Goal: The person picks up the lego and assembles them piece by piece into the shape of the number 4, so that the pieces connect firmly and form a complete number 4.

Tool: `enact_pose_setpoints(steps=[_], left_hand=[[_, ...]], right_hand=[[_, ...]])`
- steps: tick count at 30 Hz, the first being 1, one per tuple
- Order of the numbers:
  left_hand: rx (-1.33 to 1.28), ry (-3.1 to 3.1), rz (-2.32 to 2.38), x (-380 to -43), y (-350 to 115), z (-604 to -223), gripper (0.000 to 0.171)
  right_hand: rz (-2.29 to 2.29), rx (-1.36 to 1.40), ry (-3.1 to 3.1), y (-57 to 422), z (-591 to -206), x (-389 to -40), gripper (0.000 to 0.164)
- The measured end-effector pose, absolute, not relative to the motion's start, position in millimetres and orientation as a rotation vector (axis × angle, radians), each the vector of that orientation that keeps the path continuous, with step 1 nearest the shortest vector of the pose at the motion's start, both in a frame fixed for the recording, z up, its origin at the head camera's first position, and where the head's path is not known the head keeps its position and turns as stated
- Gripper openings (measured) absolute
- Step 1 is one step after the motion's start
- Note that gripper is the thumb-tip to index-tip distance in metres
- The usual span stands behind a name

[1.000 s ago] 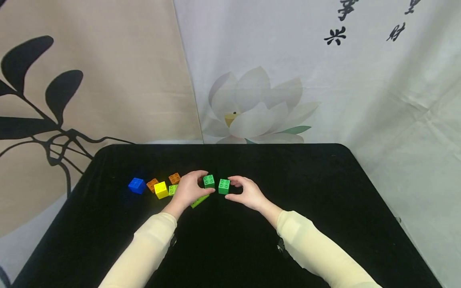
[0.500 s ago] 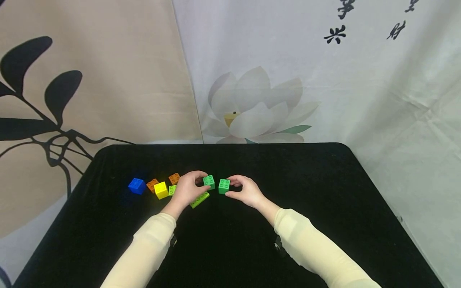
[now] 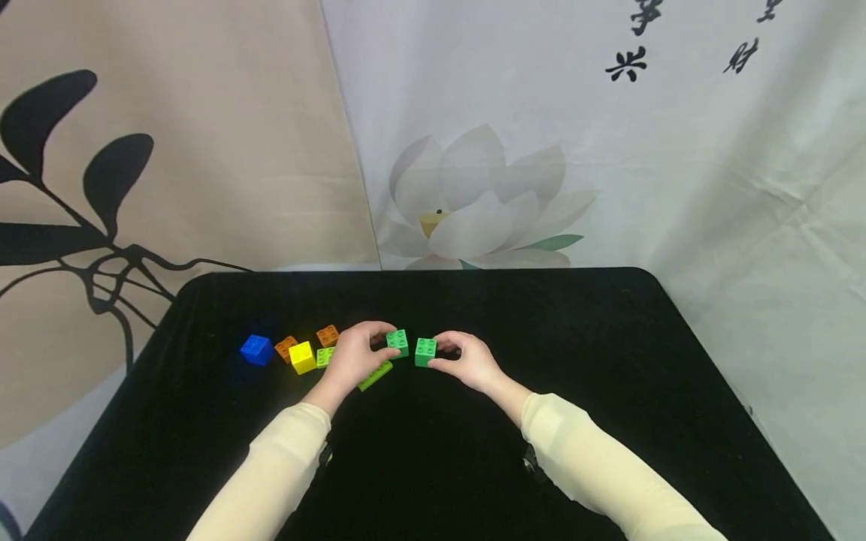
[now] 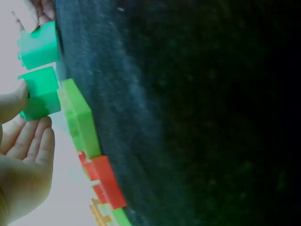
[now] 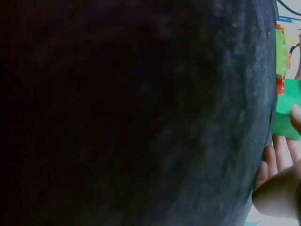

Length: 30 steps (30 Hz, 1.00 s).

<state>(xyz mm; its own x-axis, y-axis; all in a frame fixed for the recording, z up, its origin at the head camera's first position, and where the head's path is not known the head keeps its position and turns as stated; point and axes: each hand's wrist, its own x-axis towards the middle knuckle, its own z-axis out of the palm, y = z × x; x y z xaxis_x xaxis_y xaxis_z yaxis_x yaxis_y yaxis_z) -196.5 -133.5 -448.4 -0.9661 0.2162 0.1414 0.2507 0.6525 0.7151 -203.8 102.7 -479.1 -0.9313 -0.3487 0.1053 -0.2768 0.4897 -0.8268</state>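
In the head view my left hand (image 3: 357,355) pinches a green toy building block (image 3: 397,343) between thumb and fingers. My right hand (image 3: 468,362) pinches a second green block (image 3: 425,352) just to its right. A narrow gap separates the two, and their studs face up. Both blocks also appear in the left wrist view, the left-hand block (image 4: 41,93) below the right-hand block (image 4: 39,45). Beneath my left hand lies a long lime block (image 3: 375,376), partly covered by it. A red block (image 4: 109,181) shows behind the lime one in the left wrist view.
Left of my left hand, several blocks lie on the black-covered table (image 3: 575,323): a blue block (image 3: 257,350), a yellow block (image 3: 302,358), an orange block (image 3: 328,336), another orange block (image 3: 286,349) and a small lime block (image 3: 325,357). A printed curtain (image 3: 487,75) hangs behind.
Both green blocks have shifted slightly to the right with my hands. My left thumb has drawn back a little along its block since a second ago. The blocks on the table stay put.
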Motion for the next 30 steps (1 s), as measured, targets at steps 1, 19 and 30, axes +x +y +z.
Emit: enact_pose_setpoints(steps=[1,19,30], left_hand=[[-0.419,-2.810,-1.223,-196,-132,-447,0.035],[-0.529,-2.763,-1.301,-186,-108,-430,0.033],[-0.617,-2.730,-1.380,-179,-90,-421,0.032]], right_hand=[[-1.443,-0.571,2.640,105,-478,-202,0.032],[-1.416,-0.631,2.625,149,-477,-186,0.032],[-1.388,-0.680,2.640,150,-482,-186,0.032]])
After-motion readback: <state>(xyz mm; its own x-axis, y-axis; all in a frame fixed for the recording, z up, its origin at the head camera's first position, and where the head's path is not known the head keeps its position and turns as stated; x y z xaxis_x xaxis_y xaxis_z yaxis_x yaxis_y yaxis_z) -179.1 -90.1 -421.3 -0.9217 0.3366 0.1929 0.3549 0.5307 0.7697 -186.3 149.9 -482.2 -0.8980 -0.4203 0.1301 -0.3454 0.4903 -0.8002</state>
